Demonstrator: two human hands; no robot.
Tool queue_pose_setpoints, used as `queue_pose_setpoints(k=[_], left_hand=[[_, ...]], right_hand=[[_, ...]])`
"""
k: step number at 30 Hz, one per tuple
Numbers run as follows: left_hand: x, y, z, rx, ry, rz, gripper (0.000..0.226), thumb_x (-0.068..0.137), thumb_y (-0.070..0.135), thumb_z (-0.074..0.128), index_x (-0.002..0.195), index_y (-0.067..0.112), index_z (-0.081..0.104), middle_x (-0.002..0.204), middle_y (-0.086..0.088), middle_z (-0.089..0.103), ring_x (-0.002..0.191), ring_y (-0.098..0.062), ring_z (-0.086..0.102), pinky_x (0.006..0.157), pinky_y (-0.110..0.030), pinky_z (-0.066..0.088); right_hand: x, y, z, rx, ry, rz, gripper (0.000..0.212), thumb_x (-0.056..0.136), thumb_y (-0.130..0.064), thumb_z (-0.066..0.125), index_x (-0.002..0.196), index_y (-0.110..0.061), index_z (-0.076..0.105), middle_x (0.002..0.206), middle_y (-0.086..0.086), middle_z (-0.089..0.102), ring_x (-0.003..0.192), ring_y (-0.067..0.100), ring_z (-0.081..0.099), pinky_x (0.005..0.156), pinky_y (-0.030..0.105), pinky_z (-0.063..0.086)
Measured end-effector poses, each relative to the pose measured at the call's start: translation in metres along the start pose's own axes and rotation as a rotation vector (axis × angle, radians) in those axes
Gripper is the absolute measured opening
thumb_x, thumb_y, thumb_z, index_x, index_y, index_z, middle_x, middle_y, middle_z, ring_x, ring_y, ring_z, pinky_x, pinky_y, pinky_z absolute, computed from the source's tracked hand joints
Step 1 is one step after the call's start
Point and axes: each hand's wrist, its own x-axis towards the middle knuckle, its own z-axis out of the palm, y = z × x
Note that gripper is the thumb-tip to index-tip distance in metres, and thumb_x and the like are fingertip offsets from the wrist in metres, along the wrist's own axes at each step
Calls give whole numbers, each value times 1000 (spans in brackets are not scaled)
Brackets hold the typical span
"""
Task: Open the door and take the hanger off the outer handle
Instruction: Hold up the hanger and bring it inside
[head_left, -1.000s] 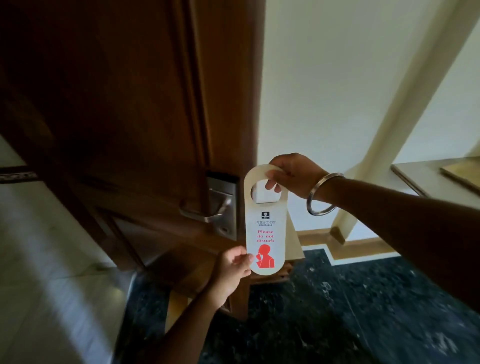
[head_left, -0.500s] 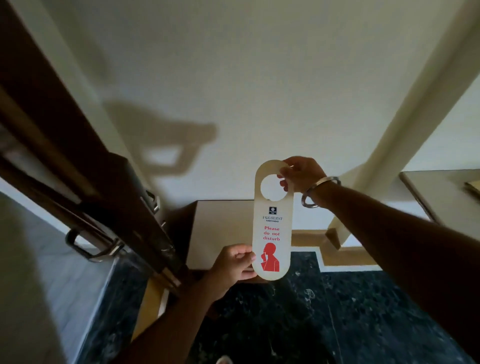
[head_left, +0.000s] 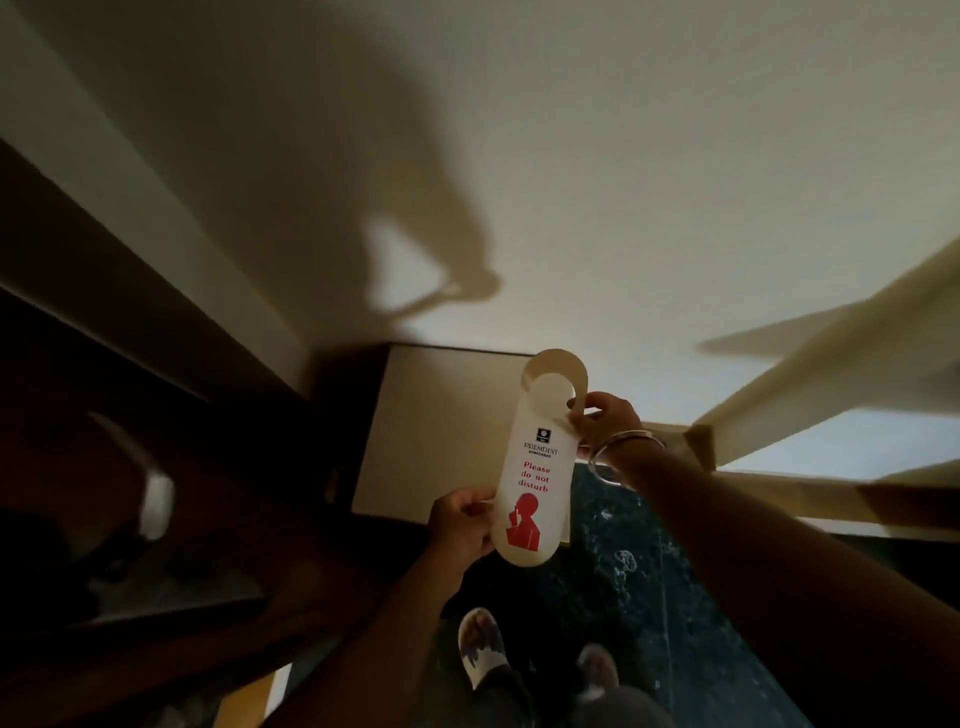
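Head view: a person holds the door hanger (head_left: 535, 467) between both hands over the dark speckled floor (head_left: 649, 571); the left hand (head_left: 462, 525) pinches its lower left edge, the right hand (head_left: 605, 421), with a metal bangle (head_left: 626, 449) on the wrist, grips its right edge just below the round hole; the card is flat, pale and round-ended, printed in red "Please do not disturb"; against half a second ago the dark wooden door (head_left: 104, 467) lies blurred at left, and slippered feet (head_left: 483, 649) show at the near edge.
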Motion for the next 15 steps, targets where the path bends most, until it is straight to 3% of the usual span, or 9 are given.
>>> queue_pose_setpoints(k=[4, 8, 11, 14, 15], left_hand=[[58, -19, 14, -50, 102, -99, 26, 93, -1, 59, 117, 6, 66, 110, -13, 70, 101, -29, 67, 84, -44, 59], [129, -50, 25, -67, 181, -184, 21, 92, -3, 59, 110, 6, 65, 110, -14, 69, 101, -30, 67, 84, -46, 59], [179, -78, 37, -3, 247, -204, 20, 88, 1, 65, 106, 9, 66, 102, -10, 72, 86, -25, 70, 74, -39, 62], [219, -95, 41, 118, 282, -184, 22, 86, 8, 68, 107, 13, 67, 103, -7, 73, 92, -26, 70, 79, -41, 62], [229, -98, 40, 167, 283, -167, 20, 87, 9, 66, 106, 15, 67, 104, -5, 72, 94, -25, 69, 82, -43, 61]], right_hand=[[66, 31, 25, 3, -82, 124, 16, 84, -6, 66, 99, -11, 61, 101, 16, 68, 92, 34, 67, 83, 52, 57], [140, 70, 55, -7, -124, 221, 41, 79, 8, 65, 117, -5, 58, 107, 17, 67, 96, 33, 66, 85, 50, 57], [190, 105, 79, -101, -102, 215, 44, 79, 3, 68, 120, -8, 57, 109, 13, 67, 97, 30, 66, 83, 48, 57], [222, 130, 92, -188, -66, 163, 43, 83, -2, 66, 123, -11, 53, 110, 12, 67, 84, 21, 64, 64, 31, 55], [227, 137, 94, -220, -31, 135, 44, 86, -4, 64, 127, -11, 51, 113, 12, 66, 84, 20, 62, 64, 27, 51]])
